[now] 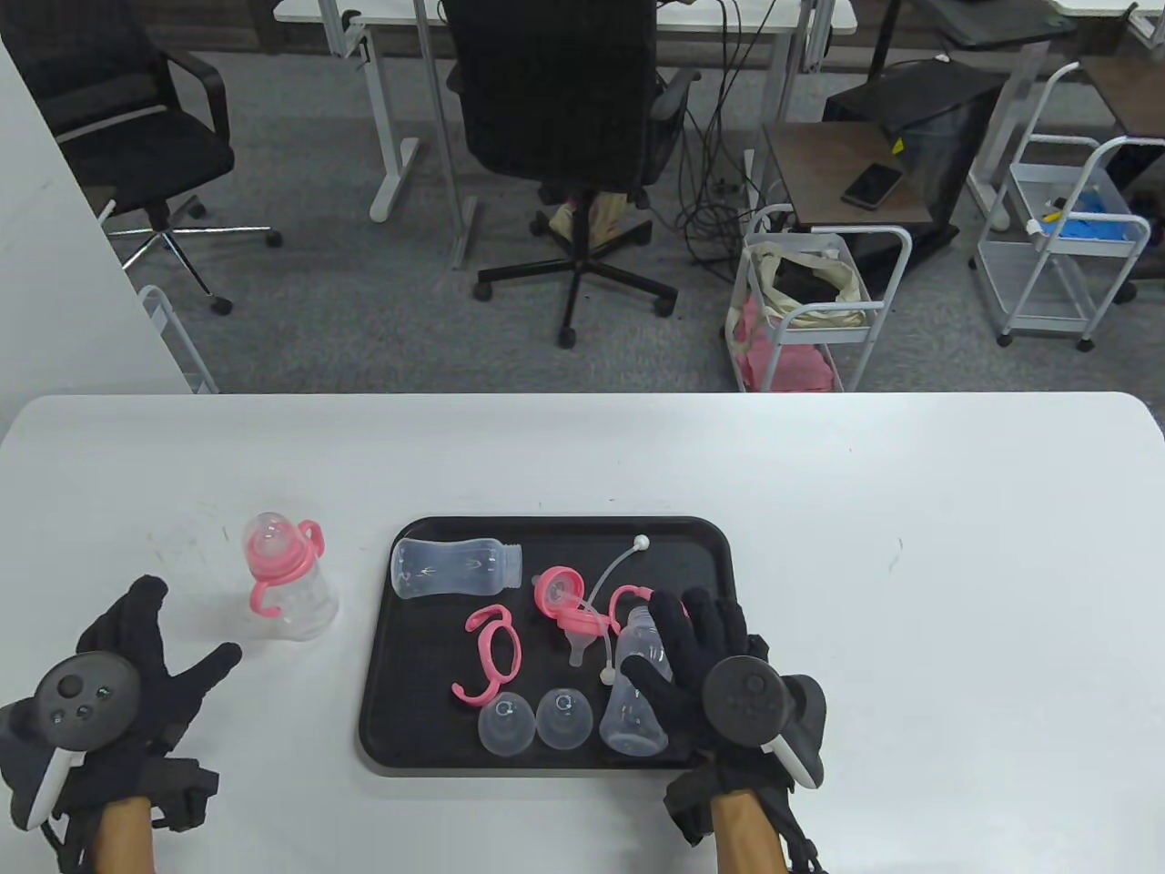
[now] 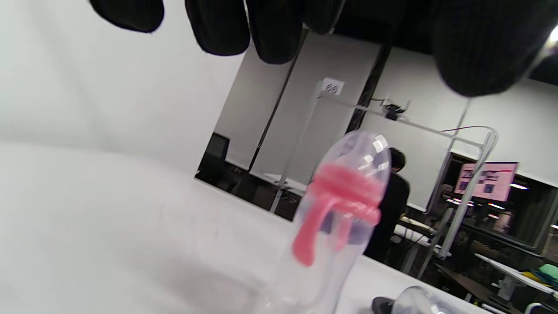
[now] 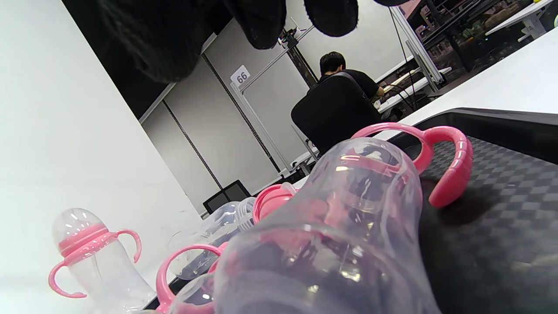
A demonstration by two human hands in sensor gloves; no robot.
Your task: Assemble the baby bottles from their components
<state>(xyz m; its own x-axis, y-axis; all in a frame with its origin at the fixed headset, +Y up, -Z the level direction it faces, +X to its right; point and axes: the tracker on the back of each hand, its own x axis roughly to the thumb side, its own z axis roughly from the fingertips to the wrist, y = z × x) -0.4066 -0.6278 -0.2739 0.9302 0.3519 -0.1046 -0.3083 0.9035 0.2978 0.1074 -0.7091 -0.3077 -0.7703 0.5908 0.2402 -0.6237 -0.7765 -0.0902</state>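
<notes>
An assembled baby bottle [image 1: 289, 583] with pink handles and a clear cap stands on the white table left of the black tray [image 1: 419, 692]; it also shows in the left wrist view [image 2: 340, 218]. My left hand [image 1: 187, 628] rests open beside it, fingers spread, holding nothing. My right hand [image 1: 653, 642] reaches open over a clear bottle body [image 1: 635, 706] lying in the tray's right part, seen close in the right wrist view [image 3: 331, 235]; the fingers are not closed around it. A pink handle ring [image 1: 631, 599] lies just behind that body.
The tray also holds a second clear bottle body [image 1: 455, 566], another pink handle ring [image 1: 491, 655], a pink collar with nipple and straw [image 1: 569, 608], and two clear caps [image 1: 506, 724] [image 1: 564, 717]. Office chairs and carts stand beyond the table's far edge.
</notes>
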